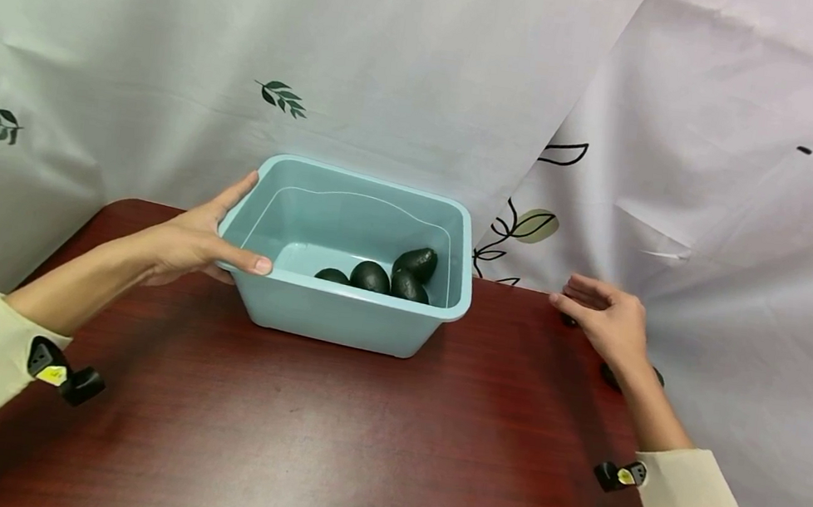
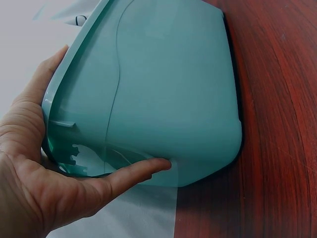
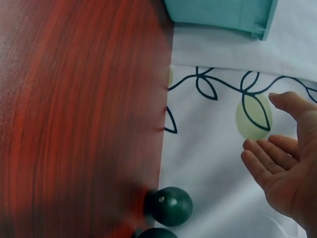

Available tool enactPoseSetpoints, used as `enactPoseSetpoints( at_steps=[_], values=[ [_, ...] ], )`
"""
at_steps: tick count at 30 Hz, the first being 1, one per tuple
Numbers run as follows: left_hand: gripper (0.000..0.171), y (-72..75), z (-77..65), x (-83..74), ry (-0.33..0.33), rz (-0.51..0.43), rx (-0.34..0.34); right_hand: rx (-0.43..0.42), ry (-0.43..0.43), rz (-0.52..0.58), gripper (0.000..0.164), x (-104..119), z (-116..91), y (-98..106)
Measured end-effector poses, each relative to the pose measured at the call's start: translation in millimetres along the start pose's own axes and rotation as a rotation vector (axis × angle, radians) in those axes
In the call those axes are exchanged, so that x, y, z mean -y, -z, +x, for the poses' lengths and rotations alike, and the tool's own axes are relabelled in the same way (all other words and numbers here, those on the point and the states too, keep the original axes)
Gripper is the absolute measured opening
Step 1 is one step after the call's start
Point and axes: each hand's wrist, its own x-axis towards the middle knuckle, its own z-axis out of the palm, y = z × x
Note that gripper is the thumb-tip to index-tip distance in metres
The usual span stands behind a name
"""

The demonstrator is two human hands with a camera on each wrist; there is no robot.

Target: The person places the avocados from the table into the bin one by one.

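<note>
My left hand (image 1: 189, 241) grips the left end of a light blue plastic bin (image 1: 334, 321) on the table, thumb along the front rim and fingers at the far side. In the left wrist view, the thumb (image 2: 143, 171) lies against the bin's wall. Several dark green avocados (image 1: 370, 276) are grouped at the bin's right end, partly hidden by its front wall. Off to the right, my right hand (image 1: 606, 318) is raised over the table edge, fingers loosely bent around nothing. Beneath it sit two more avocados (image 3: 172, 206), mostly covered by the hand and wrist in the head view.
The reddish-brown wooden table (image 1: 325, 437) spreads in front of the bin. White cloth (image 1: 413, 62) with leaf prints hangs close behind the table and along its right side. A small black camera (image 1: 618, 476) is strapped at each wrist over pale sleeves.
</note>
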Motion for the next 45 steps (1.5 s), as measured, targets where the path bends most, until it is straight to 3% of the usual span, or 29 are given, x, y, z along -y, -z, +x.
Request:
enactPoseSetpoints(
  at_steps=[8, 23, 45],
  values=[
    [0.141, 1.2, 0.9, 0.8, -0.007, 0.011, 0.005, -0.007, -0.046, -0.022, 0.069, -12, -4, 7],
    [0.139, -0.3, -0.8, -0.6, 0.003, -0.005, -0.007, -0.055, -0.119, 0.044, 0.069, -36, -13, 31],
    [0.139, 1.7, 0.3, 0.8, 0.003, -0.001, 0.001, -0.063, -0.206, -0.117, 0.078, -80, -40, 62]
  ],
)
